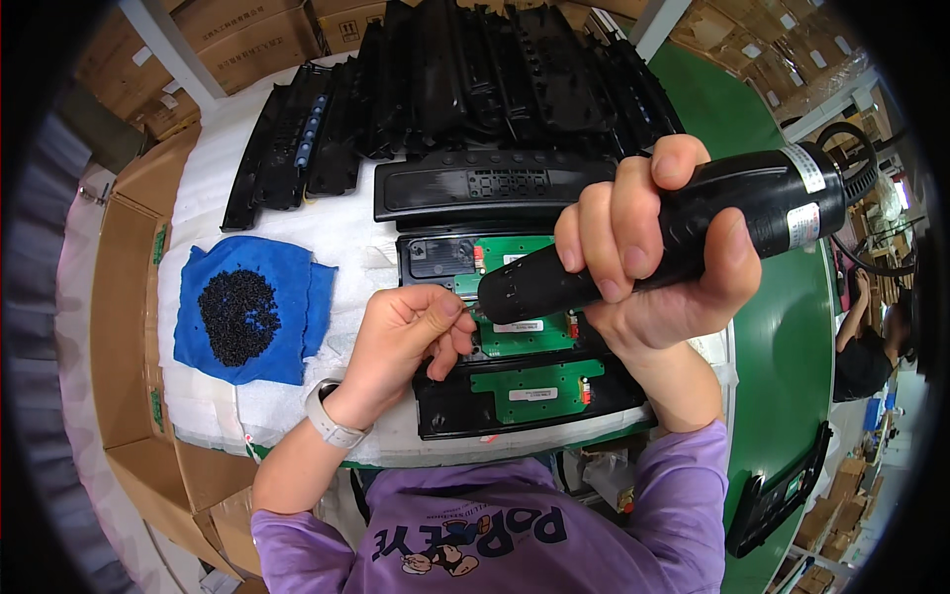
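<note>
My right hand [653, 247] grips a black electric screwdriver [712, 223], its tip pointing down-left at a green circuit board [529, 332] set in a black plastic panel [435, 257]. My left hand [411, 332], a pale watch on its wrist, has its fingers pinched together right at the driver's tip, on something too small to make out, likely a screw. A second black panel [445, 406] with another green board [539, 381] lies nearer to me.
A blue cloth [297, 287] holding a pile of small black screws [237, 315] lies at left on the white padded table [208, 406]. Stacked black panels [465, 89] fill the back. Cardboard boxes [129, 327] stand at left, a green conveyor belt [782, 366] at right.
</note>
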### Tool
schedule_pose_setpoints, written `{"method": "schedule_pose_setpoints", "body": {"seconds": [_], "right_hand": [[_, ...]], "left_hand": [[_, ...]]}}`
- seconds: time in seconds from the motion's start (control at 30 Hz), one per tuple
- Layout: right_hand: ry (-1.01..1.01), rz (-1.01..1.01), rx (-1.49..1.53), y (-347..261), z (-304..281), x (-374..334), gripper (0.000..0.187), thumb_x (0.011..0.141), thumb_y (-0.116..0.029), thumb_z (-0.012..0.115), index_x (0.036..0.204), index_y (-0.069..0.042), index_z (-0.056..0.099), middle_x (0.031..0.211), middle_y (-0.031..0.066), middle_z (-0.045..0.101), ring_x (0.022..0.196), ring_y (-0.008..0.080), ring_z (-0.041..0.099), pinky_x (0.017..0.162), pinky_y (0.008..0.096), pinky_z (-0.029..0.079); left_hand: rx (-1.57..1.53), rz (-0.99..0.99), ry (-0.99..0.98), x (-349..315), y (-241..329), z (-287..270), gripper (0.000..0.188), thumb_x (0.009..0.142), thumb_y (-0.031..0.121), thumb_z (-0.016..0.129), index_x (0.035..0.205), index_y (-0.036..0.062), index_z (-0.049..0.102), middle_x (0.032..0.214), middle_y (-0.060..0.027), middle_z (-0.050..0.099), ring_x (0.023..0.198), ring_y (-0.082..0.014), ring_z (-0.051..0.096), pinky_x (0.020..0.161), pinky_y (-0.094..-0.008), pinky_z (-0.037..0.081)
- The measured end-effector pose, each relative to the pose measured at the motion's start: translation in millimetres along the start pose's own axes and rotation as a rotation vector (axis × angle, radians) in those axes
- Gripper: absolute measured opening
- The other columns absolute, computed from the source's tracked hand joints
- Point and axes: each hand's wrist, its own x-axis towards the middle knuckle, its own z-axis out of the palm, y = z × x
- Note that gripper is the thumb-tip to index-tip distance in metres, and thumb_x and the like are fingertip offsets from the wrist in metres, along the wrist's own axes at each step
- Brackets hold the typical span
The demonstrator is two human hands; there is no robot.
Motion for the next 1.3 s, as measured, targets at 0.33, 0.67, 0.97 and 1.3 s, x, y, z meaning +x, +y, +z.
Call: {"method": "schedule_pose_setpoints", "body": {"seconds": [0.33, 0.67, 0.97, 1.3], "right_hand": [[-0.126, 0.178, -0.368, 0, -17, 6, 0.039, 0.077, -0.029, 0.067, 0.094, -0.003, 0.045, 0.054, 0.0013, 0.047, 0.042, 0.0113, 0.043, 0.044, 0.0253, 0.037], [-0.118, 0.333, -0.304, 10, -15, 3, 0.028, 0.065, -0.004, 0.068, 0.087, -0.001, 0.051, 0.068, 0.0015, 0.052, 0.059, 0.0053, 0.048, 0.052, 0.0193, 0.039], [-0.474, 0.213, -0.653, 9, -9, 15, 0.023, 0.067, -0.004, 0.069, 0.078, -0.003, 0.048, 0.057, 0.0023, 0.051, 0.050, 0.0106, 0.049, 0.046, 0.0227, 0.039], [-0.444, 0.229, -0.594, 14, -10, 12, 0.026, 0.069, -0.009, 0.071, 0.079, -0.001, 0.048, 0.059, 0.0027, 0.052, 0.050, 0.0104, 0.049, 0.046, 0.0224, 0.039]], "left_hand": [[-0.222, 0.288, 0.076, 10, 3, -9, 0.022, 0.093, 0.013, 0.036, 0.099, -0.0039, 0.049, 0.095, -0.0185, 0.058, 0.078, -0.0156, 0.053, 0.070, -0.0249, 0.043], [-0.121, 0.154, 0.181, 12, 11, -9, 0.020, 0.097, 0.013, 0.034, 0.102, -0.0026, 0.044, 0.099, -0.0232, 0.059, 0.080, -0.0248, 0.063, 0.071, -0.0280, 0.051], [-0.038, 0.070, 0.095, 9, 16, -14, 0.026, 0.098, 0.026, 0.034, 0.095, 0.0030, 0.046, 0.055, -0.0040, 0.047, 0.035, -0.0057, 0.030, 0.034, -0.0197, 0.023], [-0.150, 0.004, 0.056, 10, 11, -12, 0.009, 0.092, 0.013, 0.044, 0.097, 0.0049, 0.045, 0.056, 0.0044, 0.034, 0.046, -0.0041, 0.025, 0.042, -0.0192, 0.018]]}}
